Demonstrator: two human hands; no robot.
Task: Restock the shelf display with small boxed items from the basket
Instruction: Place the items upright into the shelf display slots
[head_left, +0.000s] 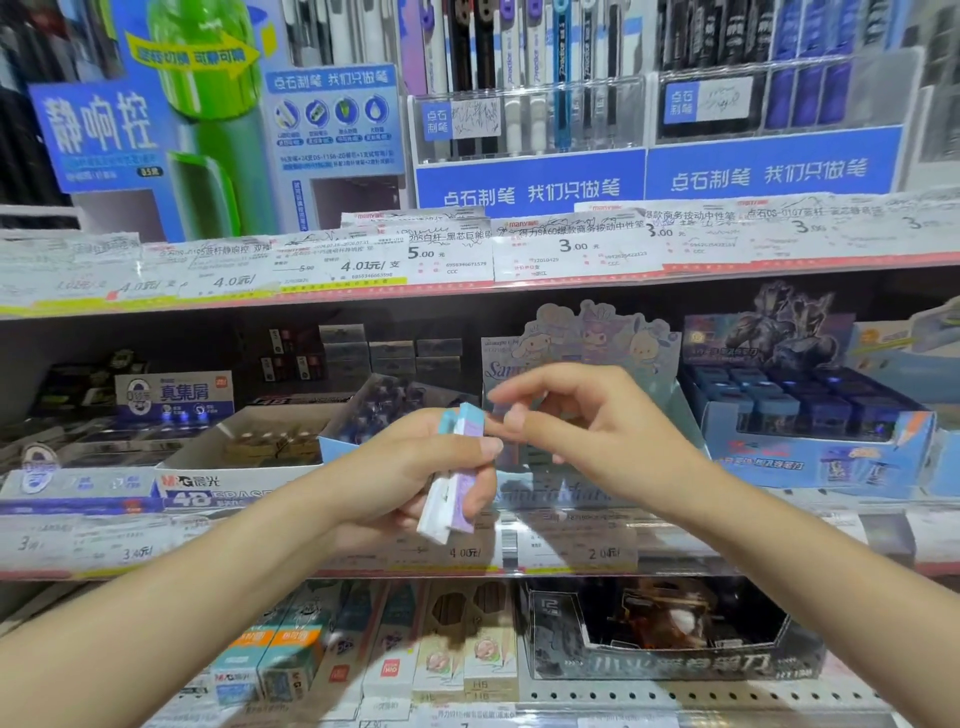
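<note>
My left hand grips a small stack of slim boxes in teal, lilac and white, held upright in front of the middle shelf. Just to its right, my right hand has its fingers curled, and its thumb and fingertips pinch one small lilac box, which is blurred, at the top of the stack. Right behind both hands stands the pastel cartoon-character display box; my hands hide its inside. The basket is out of view.
A white eraser carton sits left of the display, and a blue tray of small dark boxes sits right. Price-label strips edge each shelf. Pens hang above, and boxed items fill the lower shelf.
</note>
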